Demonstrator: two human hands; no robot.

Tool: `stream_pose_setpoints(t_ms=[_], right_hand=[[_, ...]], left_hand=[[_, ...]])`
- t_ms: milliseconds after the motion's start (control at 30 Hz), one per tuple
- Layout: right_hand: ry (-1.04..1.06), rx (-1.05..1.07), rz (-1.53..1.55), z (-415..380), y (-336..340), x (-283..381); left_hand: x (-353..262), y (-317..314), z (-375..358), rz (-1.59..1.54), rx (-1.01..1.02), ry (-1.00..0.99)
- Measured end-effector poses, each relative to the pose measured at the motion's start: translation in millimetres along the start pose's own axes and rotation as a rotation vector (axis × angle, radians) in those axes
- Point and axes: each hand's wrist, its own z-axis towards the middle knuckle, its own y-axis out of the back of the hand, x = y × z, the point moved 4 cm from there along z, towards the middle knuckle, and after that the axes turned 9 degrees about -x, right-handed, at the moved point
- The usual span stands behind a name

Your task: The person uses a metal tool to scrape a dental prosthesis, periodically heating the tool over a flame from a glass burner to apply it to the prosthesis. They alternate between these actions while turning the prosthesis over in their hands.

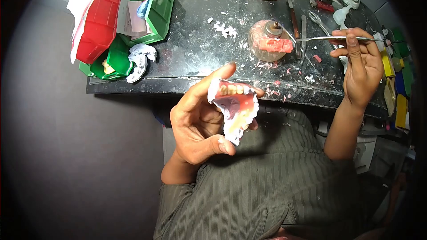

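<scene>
Left hand (192, 122) holds the dental model (236, 106) between thumb and fingers, its tooth rows and pink palate tipped toward the view, in front of the desk's near edge. Right hand (362, 72) grips a slim metal tool (331, 38) between thumb and fingertips, roughly level, its working end pointing across toward the left. That end sits just beside a red wax piece (275, 45), which appears to lie across the glass burner (261, 34) between and beyond the two hands; whether tip and wax touch, or the burner is lit, I cannot tell.

Wax work on the model seems to be in hand, probably at the point of picking up or warming wax, with tool and model well apart. A next move toward the teeth would call for a steady left grip and a light, controlled tip. Pale and pink scraps (225, 30) litter the desk (195, 26) ahead of the hands; a brown-handled knife (293, 19) lies beyond the right one.
</scene>
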Motion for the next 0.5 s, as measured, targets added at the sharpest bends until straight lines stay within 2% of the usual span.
stream_pose_setpoints(t_ms=[67, 133, 267, 500], right_hand=[[-0.008, 0.003, -0.001, 0.2, 0.7, -0.5], [-0.016, 0.005, -0.002, 0.4, 0.7, -0.7], [-0.007, 0.009, -0.009, 0.1, 1.1, -1.1], [-0.007, 0.004, -0.017, -1.3, 1.5, -2.0]], left_hand=[[-0.8, -1.5, -0.1, 0.036, 0.014, -0.025], [-1.5, -1.1, -1.5, 0.265, -0.092, -0.102], [-1.3, 0.7, 0.0, 0.248, 0.036, -0.194], [-0.2, 3.6, -0.3, 0.418, -0.015, -0.287]])
